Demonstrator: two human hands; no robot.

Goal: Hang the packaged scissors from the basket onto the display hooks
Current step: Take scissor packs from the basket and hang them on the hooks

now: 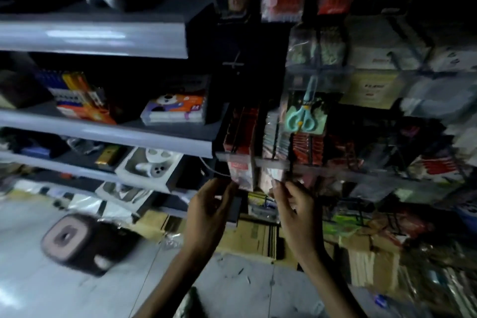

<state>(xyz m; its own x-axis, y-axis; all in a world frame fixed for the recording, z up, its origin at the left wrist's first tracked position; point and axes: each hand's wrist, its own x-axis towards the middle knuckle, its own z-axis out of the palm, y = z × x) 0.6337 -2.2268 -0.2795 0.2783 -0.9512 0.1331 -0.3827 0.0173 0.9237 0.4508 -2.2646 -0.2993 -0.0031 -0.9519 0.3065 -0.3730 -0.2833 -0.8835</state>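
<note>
A dim shop: a pale floor [38,292] runs under long grey shelves [103,134] on the left, while the right is filled by a hook rack [335,173] crowded with hanging packets, with cardboard boxes [253,235] stacked below it. One pack of teal packaged scissors [304,116] hangs far up on the rack, above the rail. Near the rail, the left hand [206,212] curves its fingers at a red-topped packet [241,175], grip too blurred to tell, and the right hand [296,204] pinches a clear packet [271,175].
</note>
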